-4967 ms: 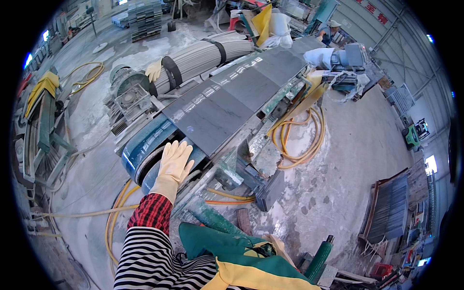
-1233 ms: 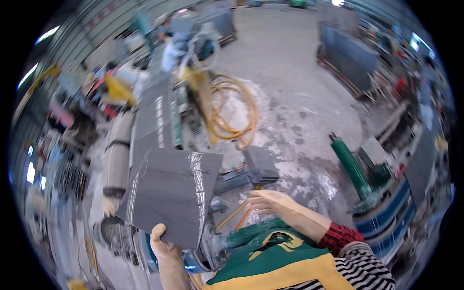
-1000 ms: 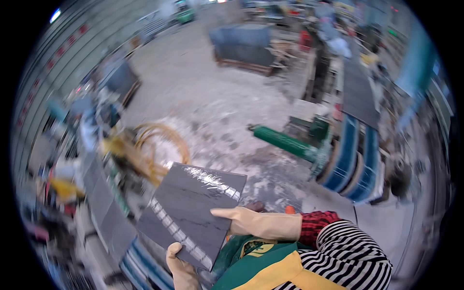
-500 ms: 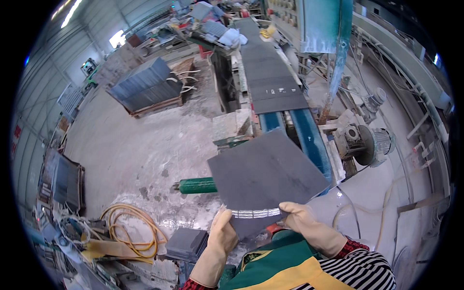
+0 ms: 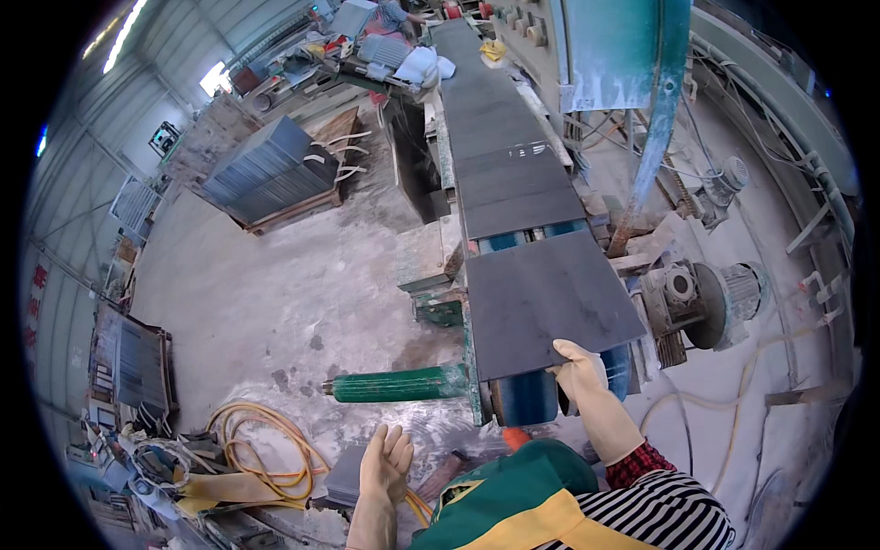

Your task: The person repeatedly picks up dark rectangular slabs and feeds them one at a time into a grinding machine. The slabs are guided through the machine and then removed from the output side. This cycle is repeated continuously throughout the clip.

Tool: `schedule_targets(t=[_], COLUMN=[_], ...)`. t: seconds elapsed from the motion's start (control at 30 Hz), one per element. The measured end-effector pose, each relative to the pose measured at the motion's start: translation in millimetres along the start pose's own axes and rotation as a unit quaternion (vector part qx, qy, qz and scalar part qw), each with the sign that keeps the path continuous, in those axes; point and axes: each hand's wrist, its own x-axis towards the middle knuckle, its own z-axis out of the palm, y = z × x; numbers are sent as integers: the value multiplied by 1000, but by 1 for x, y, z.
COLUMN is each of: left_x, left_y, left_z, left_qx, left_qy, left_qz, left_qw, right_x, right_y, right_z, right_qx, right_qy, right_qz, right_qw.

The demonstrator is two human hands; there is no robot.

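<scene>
A dark grey stone slab (image 5: 550, 302) lies flat at the near end of the conveyor, over its blue belts (image 5: 527, 399). My right hand (image 5: 582, 374), in a cream glove, grips its near edge, with the thumb on top and the fingers partly hidden. To the left, away from the slab, my gloved left hand (image 5: 385, 463) is open and holds nothing; its fingers are loosely bent. Beyond the near slab, another dark slab (image 5: 518, 197) rests on the conveyor with a small gap between them. Small pale reflections show farther up the row.
A green roller (image 5: 394, 385) juts out left of the conveyor. Yellow hose (image 5: 266, 449) lies coiled by a low stack of slabs (image 5: 346, 475). An electric motor (image 5: 733, 291) stands at the right. Upright slabs (image 5: 270, 170) fill a pallet farther left. Someone (image 5: 392, 14) is at the far end.
The slab, earlier held tilted in both hands, has moved forward and right onto the conveyor. My left hand has let go and dropped back; the right stays at the edge.
</scene>
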Motion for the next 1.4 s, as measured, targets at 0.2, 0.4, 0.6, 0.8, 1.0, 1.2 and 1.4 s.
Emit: schedule_targets(t=[0.2, 0.4, 0.6, 0.8, 1.0, 1.2, 1.4], left_x=[14, 21, 19, 16, 20, 6, -28], left_y=[-8, -9, -8, -17, -25, -40, -58], left_z=[-20, -18, -17, -32, -48, -78, -143], left_qx=[-32, -35, -48, -37, -52, -73, -157], left_qy=[50, 68, 76, 84, 43, 49, 42], left_qz=[-12, -12, -15, -19, -15, 13, 80], left_qw=[998, 997, 996, 996, 998, 996, 983], right_x=[27, 51, 70, 42, 69, 47, 34], right_y=[3, 6, 21, -11, -52, -92, 53], right_z=[6, 2, -12, 20, -35, 45, 95], right_qx=[66, 64, 66, -48, -216, -189, -289], right_qy=[26, 43, 59, 55, -67, -122, -194], right_qz=[-23, -7, -21, 111, 407, 173, 281], right_qw=[997, 997, 996, 991, 885, 959, 894])
